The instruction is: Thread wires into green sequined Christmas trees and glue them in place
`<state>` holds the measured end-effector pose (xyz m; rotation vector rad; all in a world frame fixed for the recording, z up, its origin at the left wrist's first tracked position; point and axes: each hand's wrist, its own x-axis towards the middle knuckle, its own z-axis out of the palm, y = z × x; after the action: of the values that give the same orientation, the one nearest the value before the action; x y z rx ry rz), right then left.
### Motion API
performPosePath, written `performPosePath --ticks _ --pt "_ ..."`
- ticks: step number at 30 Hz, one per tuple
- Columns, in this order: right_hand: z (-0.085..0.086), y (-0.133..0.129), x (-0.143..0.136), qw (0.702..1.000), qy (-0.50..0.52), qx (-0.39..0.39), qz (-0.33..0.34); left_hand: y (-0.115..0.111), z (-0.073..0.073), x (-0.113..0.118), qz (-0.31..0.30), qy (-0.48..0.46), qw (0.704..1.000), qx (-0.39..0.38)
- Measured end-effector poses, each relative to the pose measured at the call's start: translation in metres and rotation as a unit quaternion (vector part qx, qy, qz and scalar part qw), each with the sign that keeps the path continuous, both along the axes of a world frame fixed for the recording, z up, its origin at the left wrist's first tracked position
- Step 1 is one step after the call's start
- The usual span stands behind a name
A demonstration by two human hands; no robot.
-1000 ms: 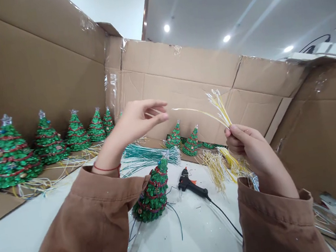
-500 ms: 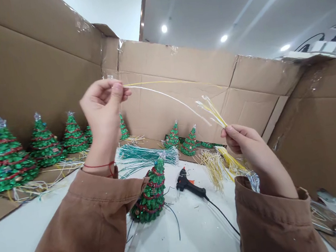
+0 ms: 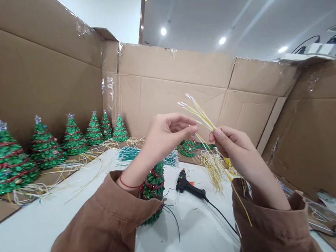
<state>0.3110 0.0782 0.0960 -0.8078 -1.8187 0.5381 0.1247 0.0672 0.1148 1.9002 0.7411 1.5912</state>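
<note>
Above the worktop (image 3: pixel 205 231), toward its far edge, a wire bundle (image 3: pixel 206 119) is gripped by the right hand (image 3: pixel 233 144), apparently so that its tips fan apart, while a loose strand (image 3: pixel 204 142) seems pinched in the left hand (image 3: pixel 169 133).

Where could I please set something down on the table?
Left: bare white table between loose wires and left sleeve. Middle: near edge, between dark wires and black cord. The back is crowded with green wires and yellow wires.
</note>
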Motion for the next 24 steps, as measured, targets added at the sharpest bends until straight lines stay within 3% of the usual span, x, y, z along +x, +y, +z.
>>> performPosePath --ticks 10,15,24 --pt "-0.005 -0.008 -0.019 0.998 -0.049 0.032 0.013 0.002 0.000 0.005 -0.030 -0.108 0.990 -0.081" --pt "-0.003 -0.005 -0.014 0.998 -0.046 0.024 0.018 0.003 0.002 0.002 -0.044 -0.103 0.992 -0.064" --pt "0.002 0.018 0.030 0.998 0.033 0.000 -0.058 0.008 0.016 -0.036 0.095 -0.164 0.980 0.058"
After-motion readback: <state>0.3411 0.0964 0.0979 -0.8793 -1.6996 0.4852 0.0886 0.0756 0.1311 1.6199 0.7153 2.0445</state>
